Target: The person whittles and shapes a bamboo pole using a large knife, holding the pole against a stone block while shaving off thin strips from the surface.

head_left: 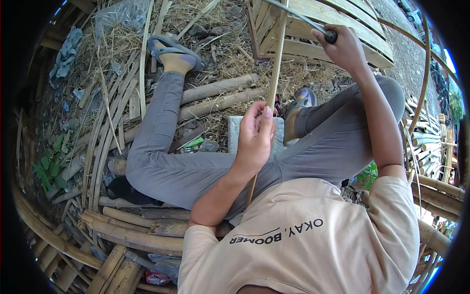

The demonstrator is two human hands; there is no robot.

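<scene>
Over the grey-trousered lap (303,164), the long pale strip (276,63) slants up past the slatted crate (323,49), pinched in the left hand (257,130), while the right hand (345,48) wraps the dark handle (331,36) of a long metal tool (301,17). Whether metal and strip touch where they cross, I cannot tell. Good handling probably means holding the strip firm and straight, wrist relaxed, with each stroke directed away from the holding fingers.
</scene>
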